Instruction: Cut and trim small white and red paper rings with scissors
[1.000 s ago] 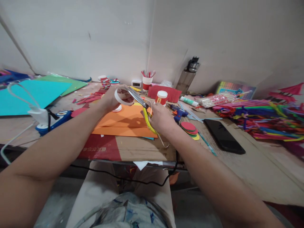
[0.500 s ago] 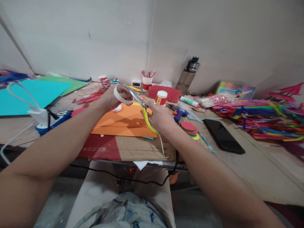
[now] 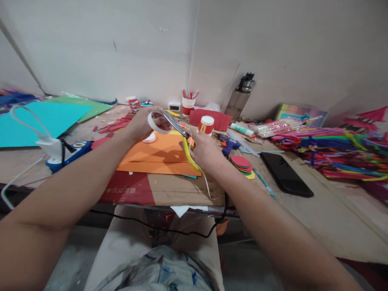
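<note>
My left hand is closed on a white ring, which looks like a band cut from a paper cup, and holds it up above orange paper sheets. My right hand grips scissors with yellow handles. Their metal blades point up and left and reach the ring's far edge. A thin white strip curls past the scissor handles and hangs down over the cardboard. Below the ring, a small white round lid lies on the orange paper.
A red-and-white paper cup stands behind my right hand. To the right are a blue glue gun, coloured paper discs, a black phone and pipe cleaners. A grey bottle stands behind. Turquoise paper lies left.
The thin white strip now loops higher by the scissors and my right hand, with its tail slightly raised. Both hands stay almost in place, the ring slightly farther right.
</note>
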A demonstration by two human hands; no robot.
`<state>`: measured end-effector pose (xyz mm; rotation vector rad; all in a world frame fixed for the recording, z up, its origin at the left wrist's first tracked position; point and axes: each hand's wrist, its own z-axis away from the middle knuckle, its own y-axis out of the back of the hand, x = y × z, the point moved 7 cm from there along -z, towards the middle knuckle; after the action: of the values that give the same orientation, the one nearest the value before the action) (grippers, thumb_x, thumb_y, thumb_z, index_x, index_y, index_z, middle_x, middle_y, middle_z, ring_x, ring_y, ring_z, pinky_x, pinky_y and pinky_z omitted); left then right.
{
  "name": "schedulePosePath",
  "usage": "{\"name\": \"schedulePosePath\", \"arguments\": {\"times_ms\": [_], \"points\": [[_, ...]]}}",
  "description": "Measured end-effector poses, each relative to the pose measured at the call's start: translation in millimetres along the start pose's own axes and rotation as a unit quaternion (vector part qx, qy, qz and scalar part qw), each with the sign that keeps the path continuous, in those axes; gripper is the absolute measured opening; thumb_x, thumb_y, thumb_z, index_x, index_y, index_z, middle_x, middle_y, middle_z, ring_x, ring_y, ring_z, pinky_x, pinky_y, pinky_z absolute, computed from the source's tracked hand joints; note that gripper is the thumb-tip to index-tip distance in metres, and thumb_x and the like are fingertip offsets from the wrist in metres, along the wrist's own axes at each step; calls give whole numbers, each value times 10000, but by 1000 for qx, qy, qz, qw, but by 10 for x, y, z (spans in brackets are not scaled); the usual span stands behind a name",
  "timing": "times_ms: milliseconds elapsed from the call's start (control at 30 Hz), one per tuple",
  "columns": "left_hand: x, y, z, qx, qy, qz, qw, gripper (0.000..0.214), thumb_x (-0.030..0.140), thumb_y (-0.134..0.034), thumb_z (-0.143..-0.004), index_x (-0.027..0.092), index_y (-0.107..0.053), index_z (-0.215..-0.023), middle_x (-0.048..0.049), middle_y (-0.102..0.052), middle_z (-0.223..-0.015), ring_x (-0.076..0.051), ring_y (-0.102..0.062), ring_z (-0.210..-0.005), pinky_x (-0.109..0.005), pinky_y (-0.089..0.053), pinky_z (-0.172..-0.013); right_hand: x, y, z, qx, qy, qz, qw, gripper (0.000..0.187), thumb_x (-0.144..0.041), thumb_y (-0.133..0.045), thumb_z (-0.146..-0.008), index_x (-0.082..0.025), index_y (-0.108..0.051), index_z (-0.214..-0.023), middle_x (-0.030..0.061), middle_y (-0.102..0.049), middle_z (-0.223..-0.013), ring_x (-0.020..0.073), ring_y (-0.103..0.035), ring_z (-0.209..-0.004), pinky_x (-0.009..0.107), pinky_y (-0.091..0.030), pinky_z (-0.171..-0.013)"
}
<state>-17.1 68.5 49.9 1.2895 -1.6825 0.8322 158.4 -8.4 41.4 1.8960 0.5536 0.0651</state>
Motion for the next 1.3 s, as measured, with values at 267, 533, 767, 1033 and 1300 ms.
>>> {"name": "schedulePosePath", "arguments": {"times_ms": [267, 533, 767, 1033, 1300], "points": [[-5, -109, 42, -22, 0, 10, 1000, 206, 283, -779, -683, 136, -651, -748, -12, -666, -701, -109, -640, -616, -231, -551, -610, -2, 5, -4, 13, 8, 5, 1000, 493, -449, -457, -966, -239, -508, -1410, 132, -677, -1094, 267, -633, -940, 354, -459, -756], [24, -140, 32, -25, 30, 16, 999, 141, 185, -765, -685, 121, -643, -716, -19, -652, -659, -104, -614, -565, -201, -503, -519, -17, 19, -4, -4, 2, 31, 1000, 506, -476, -424, -977, -248, -488, -1424, 127, -692, -1116, 265, -641, -923, 343, -446, -731], [-6, -136, 19, -54, 16, 27, 998, 179, 249, -769, -729, 122, -648, -698, -20, -615, -608, -110, -586, -490, -229, -488, -462, -22, 32, -4, 2, 5, 39, 999, 468, -496, -427, -970, -246, -558, -1344, 110, -713, -1042, 263, -639, -889, 325, -425, -690], [-26, -102, 11, -68, 27, 45, 996, 230, 270, -807, -687, 107, -652, -739, -39, -648, -638, -136, -644, -506, -233, -527, -470, -14, 24, -6, 2, 1, 35, 999, 446, -478, -440, -966, -246, -569, -1324, 103, -714, -1018, 246, -635, -834, 316, -405, -665], [-41, -50, -4, -34, 21, 40, 998, 249, 309, -802, -687, 126, -639, -731, -44, -669, -657, -152, -666, -580, -239, -538, -512, -15, 28, -8, -2, 1, 44, 999, 439, -463, -427, -968, -254, -567, -1327, 106, -713, -1014, 250, -638, -843, 321, -412, -668]]}}
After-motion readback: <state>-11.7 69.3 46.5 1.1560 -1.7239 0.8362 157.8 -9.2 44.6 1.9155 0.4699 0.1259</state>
